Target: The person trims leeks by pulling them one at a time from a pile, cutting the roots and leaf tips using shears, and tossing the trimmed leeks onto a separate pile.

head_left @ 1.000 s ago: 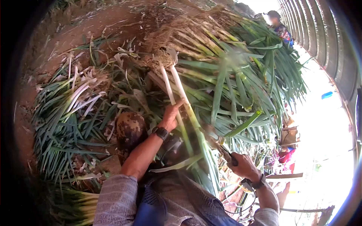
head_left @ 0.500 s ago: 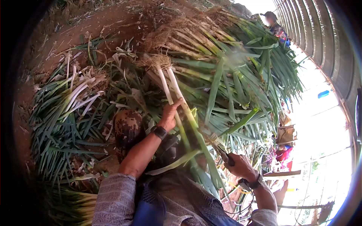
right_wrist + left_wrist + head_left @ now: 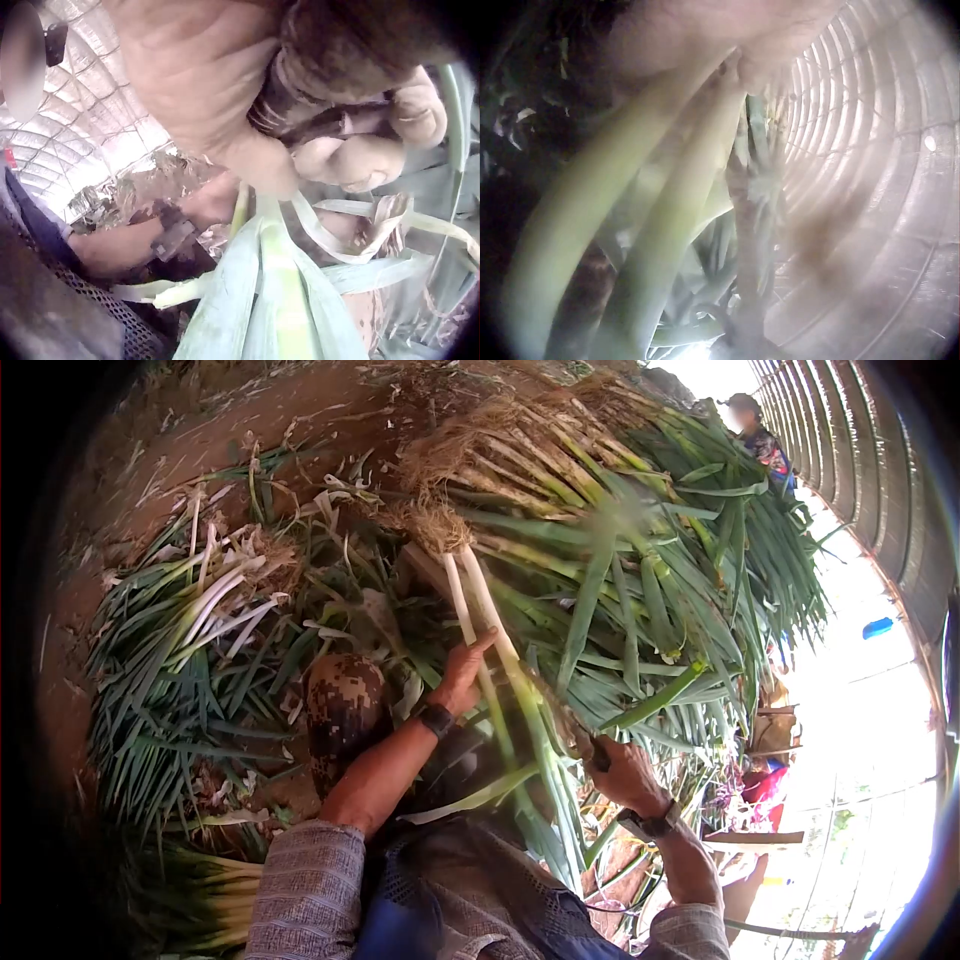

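My left hand (image 3: 462, 675) grips two long leeks (image 3: 478, 605) around their pale stalks, thumb pointing up. Their root tuft (image 3: 436, 525) points away from me and their green leaves (image 3: 545, 800) run down toward my chest. In the left wrist view the stalks (image 3: 660, 232) pass under the hand (image 3: 727, 37). My right hand (image 3: 620, 770) grips a knife by its dark handle (image 3: 598, 756), and the blade (image 3: 565, 720) lies against the right leek. The right wrist view shows the right hand (image 3: 330, 142) curled round the handle above the leek leaves (image 3: 274, 300).
A big heap of unpeeled leeks (image 3: 640, 550) lies to the right and ahead. Trimmed leeks (image 3: 190, 640) lie on the left. A camouflage-patterned knee (image 3: 345, 705) sits beside my left arm. Bare soil (image 3: 300, 410) lies beyond. Another person (image 3: 758, 435) works by the tunnel wall (image 3: 860, 470).
My right hand with the knife has moved up and left, closer to the held stalks. The left hand keeps its hold on the two leeks, which have shifted slightly right.
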Demonstrator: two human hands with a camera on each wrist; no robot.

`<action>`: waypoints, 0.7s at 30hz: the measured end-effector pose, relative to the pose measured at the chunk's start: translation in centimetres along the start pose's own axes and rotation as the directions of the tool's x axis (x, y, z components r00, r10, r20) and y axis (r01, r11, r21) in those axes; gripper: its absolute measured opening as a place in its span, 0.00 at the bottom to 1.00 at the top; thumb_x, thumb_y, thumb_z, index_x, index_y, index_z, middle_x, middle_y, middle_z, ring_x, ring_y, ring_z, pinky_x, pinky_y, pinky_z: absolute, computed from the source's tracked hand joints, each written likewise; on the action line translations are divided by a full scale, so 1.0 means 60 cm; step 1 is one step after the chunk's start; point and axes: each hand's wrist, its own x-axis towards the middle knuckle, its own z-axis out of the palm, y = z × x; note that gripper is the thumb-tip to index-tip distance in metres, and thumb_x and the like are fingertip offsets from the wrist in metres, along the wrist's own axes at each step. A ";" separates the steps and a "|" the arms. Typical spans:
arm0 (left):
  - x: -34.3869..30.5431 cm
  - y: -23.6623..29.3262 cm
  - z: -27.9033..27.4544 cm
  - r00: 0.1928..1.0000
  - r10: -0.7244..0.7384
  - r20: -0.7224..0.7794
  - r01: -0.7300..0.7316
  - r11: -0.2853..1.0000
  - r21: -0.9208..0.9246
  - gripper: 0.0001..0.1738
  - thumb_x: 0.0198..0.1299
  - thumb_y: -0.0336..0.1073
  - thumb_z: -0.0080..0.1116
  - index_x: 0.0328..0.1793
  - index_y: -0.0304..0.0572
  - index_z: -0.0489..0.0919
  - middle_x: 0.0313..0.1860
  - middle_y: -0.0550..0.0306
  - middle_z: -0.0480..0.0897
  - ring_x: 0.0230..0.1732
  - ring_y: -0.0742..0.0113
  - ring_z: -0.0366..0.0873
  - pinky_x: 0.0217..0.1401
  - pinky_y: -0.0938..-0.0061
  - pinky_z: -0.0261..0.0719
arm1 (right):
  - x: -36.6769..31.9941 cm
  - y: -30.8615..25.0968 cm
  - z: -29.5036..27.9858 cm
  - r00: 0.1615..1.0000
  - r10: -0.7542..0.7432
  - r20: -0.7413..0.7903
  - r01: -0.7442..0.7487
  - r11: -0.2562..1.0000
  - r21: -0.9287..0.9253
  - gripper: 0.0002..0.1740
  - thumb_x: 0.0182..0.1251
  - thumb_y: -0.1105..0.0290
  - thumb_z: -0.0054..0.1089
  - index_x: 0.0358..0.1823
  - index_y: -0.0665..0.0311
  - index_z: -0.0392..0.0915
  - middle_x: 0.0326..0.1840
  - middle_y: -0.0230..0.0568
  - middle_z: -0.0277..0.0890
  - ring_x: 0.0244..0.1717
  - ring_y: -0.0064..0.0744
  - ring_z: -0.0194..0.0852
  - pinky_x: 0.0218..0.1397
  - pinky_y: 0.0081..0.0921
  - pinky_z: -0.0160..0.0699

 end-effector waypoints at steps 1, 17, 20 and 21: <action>-0.002 0.000 0.000 1.000 -0.011 0.010 0.011 1.000 -0.014 0.19 0.62 0.49 0.66 0.51 0.47 0.78 0.40 0.61 0.81 0.38 0.65 0.81 0.39 0.62 0.84 | -0.004 -0.004 -0.002 0.998 -0.008 0.055 0.009 1.000 -0.014 0.13 0.64 0.59 0.61 0.39 0.61 0.79 0.24 0.51 0.76 0.25 0.56 0.75 0.31 0.45 0.72; -0.010 -0.017 0.007 0.998 -0.065 -0.013 0.063 0.990 -0.124 0.18 0.67 0.52 0.59 0.51 0.47 0.76 0.40 0.59 0.80 0.42 0.61 0.80 0.42 0.58 0.83 | -0.033 0.025 -0.002 0.988 0.129 0.084 -0.130 0.991 0.015 0.13 0.64 0.59 0.62 0.38 0.62 0.79 0.21 0.48 0.75 0.22 0.52 0.74 0.28 0.43 0.71; -0.008 -0.029 0.005 0.998 -0.051 0.034 0.053 0.997 -0.047 0.18 0.67 0.52 0.58 0.52 0.50 0.76 0.40 0.60 0.79 0.42 0.63 0.80 0.44 0.59 0.82 | -0.018 0.022 -0.004 0.997 0.046 0.066 -0.047 0.999 0.003 0.13 0.65 0.59 0.61 0.36 0.62 0.78 0.21 0.48 0.75 0.22 0.51 0.74 0.28 0.43 0.71; -0.009 -0.030 0.008 0.996 -0.042 0.083 0.045 0.999 -0.029 0.18 0.67 0.52 0.58 0.52 0.50 0.76 0.40 0.61 0.80 0.43 0.63 0.79 0.44 0.60 0.82 | -0.009 0.021 -0.005 0.999 -0.004 0.049 0.003 1.000 0.026 0.14 0.65 0.59 0.61 0.34 0.63 0.77 0.20 0.48 0.74 0.22 0.53 0.73 0.28 0.43 0.70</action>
